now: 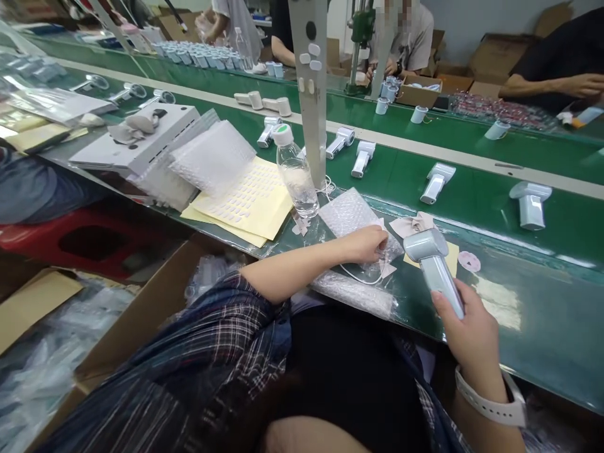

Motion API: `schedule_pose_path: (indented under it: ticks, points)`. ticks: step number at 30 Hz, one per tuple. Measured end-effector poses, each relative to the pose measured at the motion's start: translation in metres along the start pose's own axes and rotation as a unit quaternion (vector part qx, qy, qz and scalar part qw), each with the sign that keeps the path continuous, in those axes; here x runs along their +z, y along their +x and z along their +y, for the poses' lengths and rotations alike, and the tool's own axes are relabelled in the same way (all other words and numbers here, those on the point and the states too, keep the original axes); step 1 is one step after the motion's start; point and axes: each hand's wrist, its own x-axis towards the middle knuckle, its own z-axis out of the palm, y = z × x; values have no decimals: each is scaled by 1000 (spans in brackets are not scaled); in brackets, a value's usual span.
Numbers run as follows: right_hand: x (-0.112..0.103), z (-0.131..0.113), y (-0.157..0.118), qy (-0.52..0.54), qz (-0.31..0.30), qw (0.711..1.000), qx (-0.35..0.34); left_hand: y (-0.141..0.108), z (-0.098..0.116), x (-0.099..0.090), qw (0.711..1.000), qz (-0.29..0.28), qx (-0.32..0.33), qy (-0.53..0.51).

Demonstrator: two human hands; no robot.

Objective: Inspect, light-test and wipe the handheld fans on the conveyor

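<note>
My right hand [472, 327] is wrapped round the handle of a pale blue handheld fan [441, 280], shaped like a small hair dryer, its head tilted up and to the left above the bench. To the left, my left hand [368, 244] rests on a bubble-wrap bag [349, 217] with its fingers curled closed; whatever they pinch is hidden. By those fingertips lie crumpled clear film and a thin white cord [361, 279]. A crumpled beige cloth [413, 223] and a yellow paper [452, 258] lie behind the fan.
A green conveyor belt [476, 207] carries several similar fans [438, 182]. Left of me stand a water bottle [297, 176], yellow label sheets [255, 204] and a white box [136, 141]. A metal post [309, 94] rises at the bench's back edge. Co-workers sit across the belt.
</note>
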Motion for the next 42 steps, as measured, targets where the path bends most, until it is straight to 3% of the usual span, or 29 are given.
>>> schedule_pose_path:
  ticks: [4, 8, 15, 20, 25, 27, 30, 32, 34, 37, 40, 42]
  points:
    - [27, 10, -3, 70, -1, 996, -54, 3, -16, -4, 999, 10, -9, -33]
    - [48, 6, -1, 86, 0, 992, -88, 5, -18, -5, 998, 21, -7, -66]
    - [54, 8, 3, 92, -19, 992, -89, 2, -21, 2, 986, 45, -36, -154]
    - [55, -9, 3, -1, -47, 994, -103, 9, -33, -3, 960, 69, -87, -256]
    - [59, -23, 10, -121, -81, 975, -169, 6, -33, -14, 951, 116, -111, -264]
    - [59, -24, 10, -151, -63, 960, -227, -1, -24, -20, 962, 134, -88, -219]
    - [53, -24, 6, -205, 26, 919, -335, -17, -5, -26, 984, 176, -26, 14]
    - [43, -27, 4, -240, 77, 886, -388, -27, 5, -32, 962, 195, 20, 190]
    - [34, -31, 3, -255, 110, 873, -402, -35, 12, -39, 934, 200, 68, 288]
    - [28, -39, -1, -260, 134, 874, -388, -41, 18, -50, 910, 174, 126, 354]
    - [31, -45, -6, -231, 83, 879, -409, -45, 27, -56, 904, 123, 183, 365]
    - [33, -48, -6, -196, 81, 904, -371, -49, 36, -56, 896, 108, 228, 366]
